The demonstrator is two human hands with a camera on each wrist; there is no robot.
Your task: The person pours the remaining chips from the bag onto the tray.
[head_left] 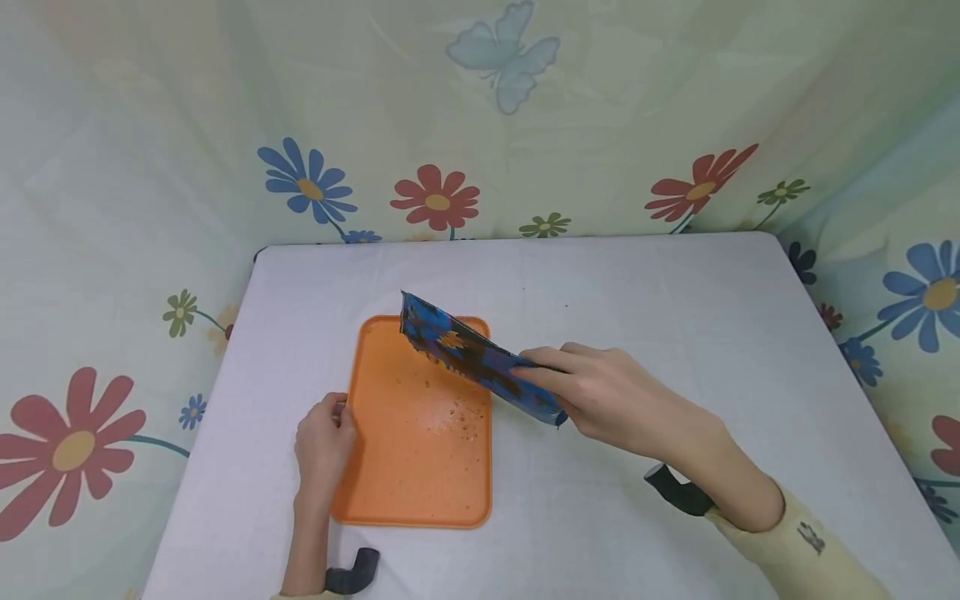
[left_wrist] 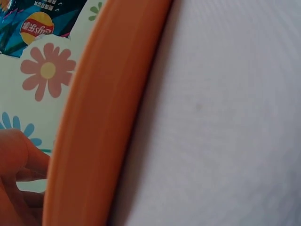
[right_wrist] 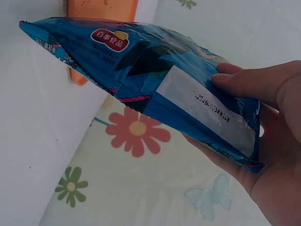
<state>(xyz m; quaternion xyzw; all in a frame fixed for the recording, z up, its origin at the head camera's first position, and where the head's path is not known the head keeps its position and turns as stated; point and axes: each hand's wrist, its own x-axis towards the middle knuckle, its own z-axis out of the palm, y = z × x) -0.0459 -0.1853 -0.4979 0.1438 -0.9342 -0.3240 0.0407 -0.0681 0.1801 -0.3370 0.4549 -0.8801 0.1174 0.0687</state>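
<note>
My right hand (head_left: 618,400) grips one end of a blue chip bag (head_left: 480,362), thumb on one face and fingers on the other. The bag is tilted, its far end over the upper part of an orange tray (head_left: 405,483). A pale label (right_wrist: 204,113) with a printed code shows on the bag in the right wrist view. Crumbs (head_left: 461,421) lie scattered on the tray, mostly toward its right side. At the tray's left edge my left hand (head_left: 325,442) holds the rim, its fingers (left_wrist: 19,155) curled beside the orange wall in the left wrist view.
The tray lies on a table with a white cloth (head_left: 675,317). Curtains (head_left: 600,108) printed with flowers and a butterfly stand behind and at both sides. A black curved piece (head_left: 678,490) sticks out at the right wrist, another (head_left: 354,572) at the left.
</note>
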